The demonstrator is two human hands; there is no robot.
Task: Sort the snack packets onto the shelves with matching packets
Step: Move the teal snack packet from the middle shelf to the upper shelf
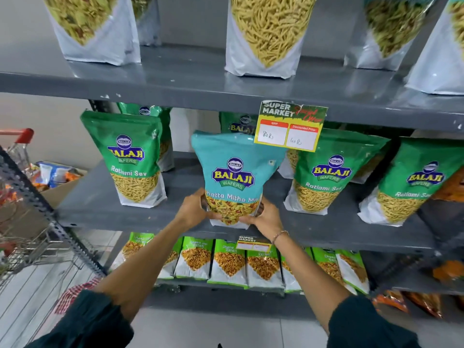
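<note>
While both hands clasp its lower part, the teal Balaji Khatta Mitha Mix packet [232,177] stands upright at the front of the grey middle shelf [100,204], its base at the shelf edge. The left hand [193,208] wraps its grip around the left lower corner; the right hand [263,217] pinches the right one. Green Ratlami Sev packets [133,159] stand on either side, apart from it. A yellow price tag [291,126] hangs just above
</note>
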